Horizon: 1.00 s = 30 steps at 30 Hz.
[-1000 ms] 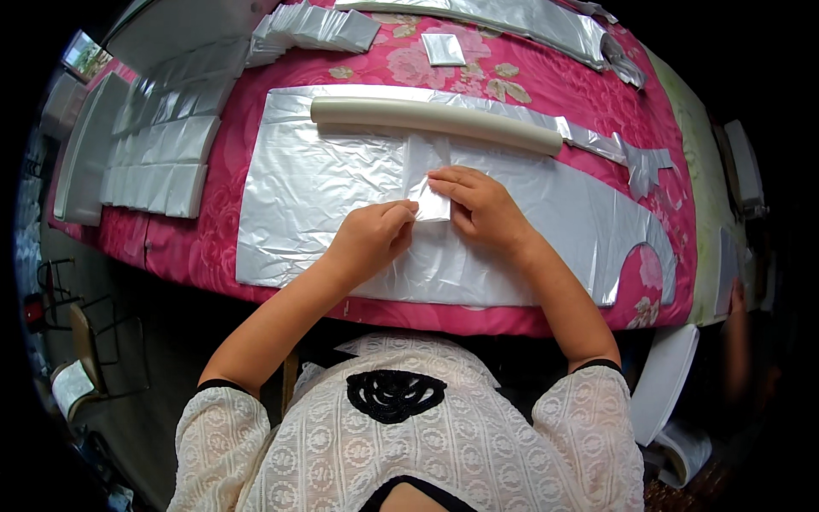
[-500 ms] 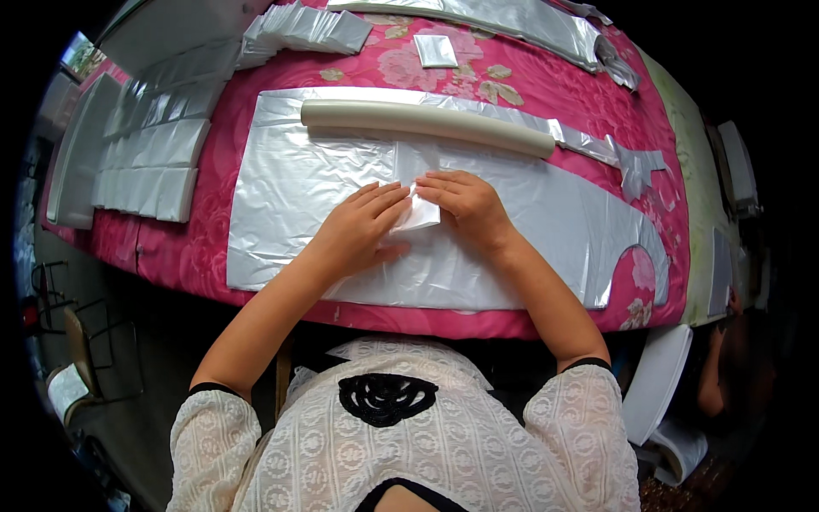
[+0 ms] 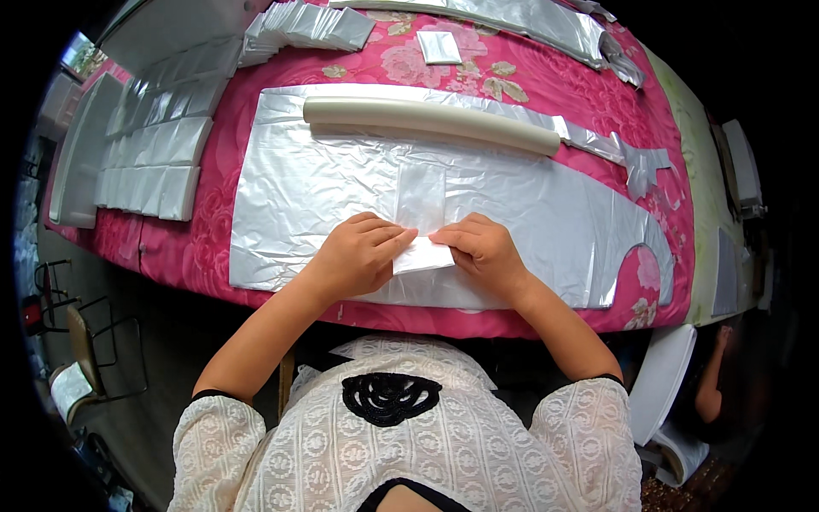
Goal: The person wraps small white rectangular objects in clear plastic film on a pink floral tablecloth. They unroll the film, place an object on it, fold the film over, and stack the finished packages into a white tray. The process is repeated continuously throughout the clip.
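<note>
Between my hands lies a narrow strip of thin translucent plastic, apparently a plastic bag (image 3: 421, 194), its near end folded into a white flat packet. My left hand (image 3: 363, 253) pinches the fold's left side between thumb and fingers. On the other side, my right hand (image 3: 483, 253) grips the right edge the same way. The far part of the strip stretches flat beyond my fingertips. Underneath is a wide sheet of silvery-white plastic film (image 3: 299, 188), with a curved cut-out near its right end. A long beige tube (image 3: 435, 122) rests across the sheet's far side.
A pink floral cloth (image 3: 205, 222) covers the table. Rows of folded plastic packets (image 3: 149, 189) stand at the left, more packets (image 3: 311, 27) at the far left. One packet (image 3: 439, 48) lies beyond the tube. Long plastic film (image 3: 512, 21) lies along the back. A chair (image 3: 85, 358) stands lower left.
Both hands have moved toward me with the folded end, and their fingers now pinch it rather than lie over it. More of the flat strip shows beyond them.
</note>
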{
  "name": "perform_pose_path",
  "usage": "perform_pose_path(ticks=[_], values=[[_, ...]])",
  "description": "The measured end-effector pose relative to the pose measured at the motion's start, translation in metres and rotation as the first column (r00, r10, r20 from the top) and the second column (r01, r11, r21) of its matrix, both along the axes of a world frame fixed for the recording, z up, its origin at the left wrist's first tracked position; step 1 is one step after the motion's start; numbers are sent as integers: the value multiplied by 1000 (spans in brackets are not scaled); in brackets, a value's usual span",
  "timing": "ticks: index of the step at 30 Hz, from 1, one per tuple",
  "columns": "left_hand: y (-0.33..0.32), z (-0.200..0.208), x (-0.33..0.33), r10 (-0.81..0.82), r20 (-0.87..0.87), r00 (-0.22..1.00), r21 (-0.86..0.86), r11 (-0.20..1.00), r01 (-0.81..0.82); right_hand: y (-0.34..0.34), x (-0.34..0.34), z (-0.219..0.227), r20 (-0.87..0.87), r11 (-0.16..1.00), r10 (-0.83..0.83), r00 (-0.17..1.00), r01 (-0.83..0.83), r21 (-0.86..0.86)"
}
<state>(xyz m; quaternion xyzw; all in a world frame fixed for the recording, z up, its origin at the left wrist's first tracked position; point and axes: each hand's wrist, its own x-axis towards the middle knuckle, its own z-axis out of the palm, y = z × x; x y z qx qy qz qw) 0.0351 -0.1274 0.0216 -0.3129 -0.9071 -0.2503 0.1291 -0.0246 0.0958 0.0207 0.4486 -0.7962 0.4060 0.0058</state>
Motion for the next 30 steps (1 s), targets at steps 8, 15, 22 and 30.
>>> perform_pose_path(ticks=[8,15,22,30], values=[[11,6,-20,330,605,725,264,776,-573,-26,-39,23,703,916,-377,603,130,380],[9,18,-38,348,724,595,194,726,-660,-31,-65,27,820,885,-424,385,-14,465],[27,-2,-26,231,-15,973,73,971,-230,-33,-69,23,836,887,-430,341,-14,462],[41,-19,-35,335,104,937,-220,926,-306,-34,-63,24,812,884,-445,378,38,467]])
